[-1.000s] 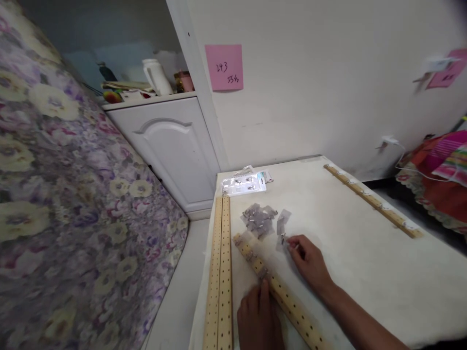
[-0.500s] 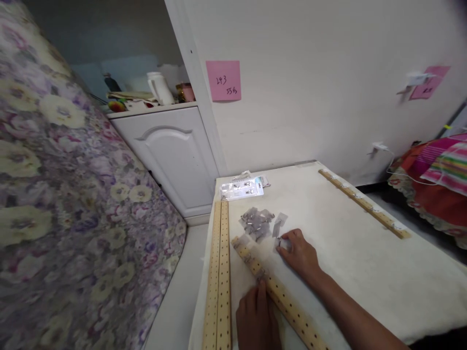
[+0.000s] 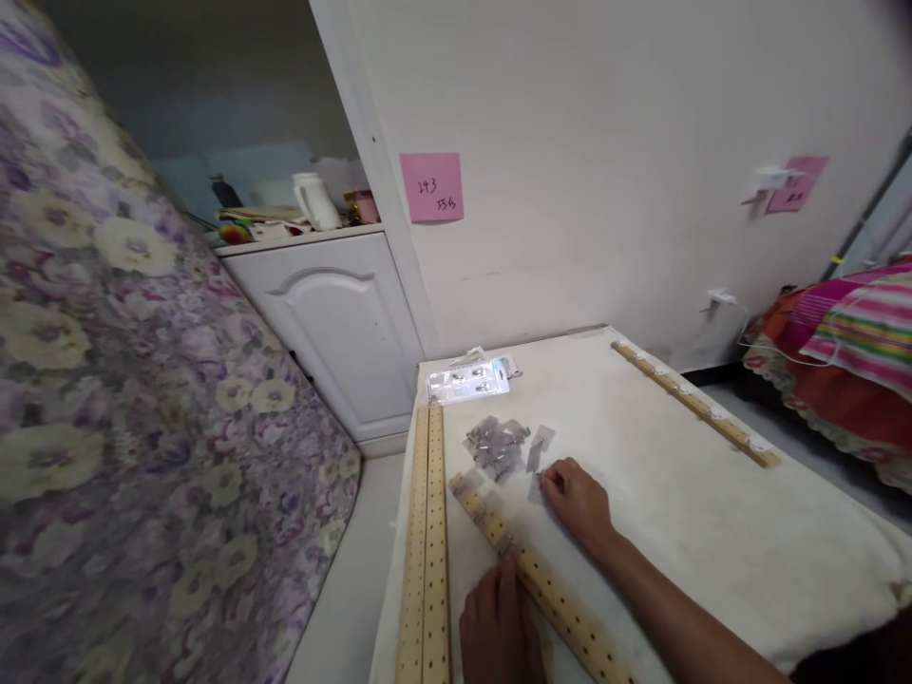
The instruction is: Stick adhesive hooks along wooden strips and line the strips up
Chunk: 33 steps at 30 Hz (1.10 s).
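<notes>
On the whitish cloth of the table (image 3: pixel 712 532), starting from the left, I see a pair of pale perforated strips (image 3: pixel 435 532) lying flat, side by side, their long axis running almost straight away from me. Next comes the slanted strip (image 3: pixel 561 606), flat on the near part of the table; its far end points left and away, toward the pair, and its near end runs down to the right, out of view. Small pieces with metal parts (image 3: pixel 481 514) sit along its far stretch. My left hand (image 3: pixel 495 617) reaches in from below, forefinger tip at the nearest of them; the thumb is hidden, so I cannot tell whether it grips or only rests. Just beyond lies a heap of grey translucent pieces (image 3: pixel 497 448), and right of that my right hand (image 3: pixel 576 499) has thumb and forefinger pressed together, pinching the end of a loose grey piece (image 3: pixel 536 483). Near the right edge, the hooked strip (image 3: pixel 694 404) runs from far left to near right. As for containers, a white pitcher (image 3: pixel 317 202) stands upright on the cabinet shelf, its contents hidden from me; at the table's far left corner, a clear pack (image 3: pixel 463 382) lies flat with small metal hooks inside.
</notes>
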Available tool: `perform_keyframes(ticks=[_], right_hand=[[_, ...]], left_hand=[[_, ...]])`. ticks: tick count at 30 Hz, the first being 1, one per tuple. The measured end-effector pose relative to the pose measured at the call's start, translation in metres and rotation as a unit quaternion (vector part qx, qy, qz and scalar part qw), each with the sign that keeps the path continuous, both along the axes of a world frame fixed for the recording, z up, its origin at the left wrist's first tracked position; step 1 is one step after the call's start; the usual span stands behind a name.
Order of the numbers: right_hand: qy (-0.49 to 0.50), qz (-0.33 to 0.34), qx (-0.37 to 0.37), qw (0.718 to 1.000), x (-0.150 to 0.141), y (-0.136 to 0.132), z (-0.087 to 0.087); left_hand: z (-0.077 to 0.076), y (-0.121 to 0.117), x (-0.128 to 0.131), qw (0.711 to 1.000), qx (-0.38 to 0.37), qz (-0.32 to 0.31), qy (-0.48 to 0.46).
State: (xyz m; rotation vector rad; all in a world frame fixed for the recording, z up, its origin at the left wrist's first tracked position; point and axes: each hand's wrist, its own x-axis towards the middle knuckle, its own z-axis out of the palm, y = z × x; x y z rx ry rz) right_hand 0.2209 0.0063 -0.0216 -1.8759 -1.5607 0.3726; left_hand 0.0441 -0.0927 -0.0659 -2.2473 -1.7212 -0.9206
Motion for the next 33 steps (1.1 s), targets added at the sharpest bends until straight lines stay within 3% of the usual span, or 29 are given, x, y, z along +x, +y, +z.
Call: perform_keyframes(ticks=[13, 19, 22, 24, 27, 31, 33], right_hand=[[0.117, -0.032, 0.013, 0.993, 0.01, 0.003, -0.004], [0.223, 0.016, 0.021, 0.975, 0.033, -0.024, 0.0], [0.277, 0.053, 0.01, 0.959, 0.039, -0.039, 0.005], [0.326, 0.091, -0.002, 0.941, 0.039, -0.048, 0.01], [0.367, 0.156, -0.007, 0.917, 0.033, -0.058, 0.02], [0.343, 0.214, 0.009, 0.915, 0.019, -0.071, 0.032], [0.341, 0.235, 0.0, 0.91, 0.012, -0.076, 0.035]], left_hand=[[-0.002, 0.001, -0.002, 0.999, -0.014, -0.007, -0.04], [-0.011, 0.006, -0.01, 0.995, 0.007, -0.057, -0.087], [-0.006, 0.002, -0.005, 0.98, 0.007, -0.098, -0.173], [0.003, -0.004, 0.004, 0.958, -0.028, -0.105, -0.265], [0.021, -0.014, 0.02, 0.896, -0.141, -0.114, -0.404], [0.041, -0.019, 0.028, 0.804, -0.229, -0.099, -0.54], [0.046, -0.019, 0.026, 0.78, -0.252, -0.103, -0.564]])
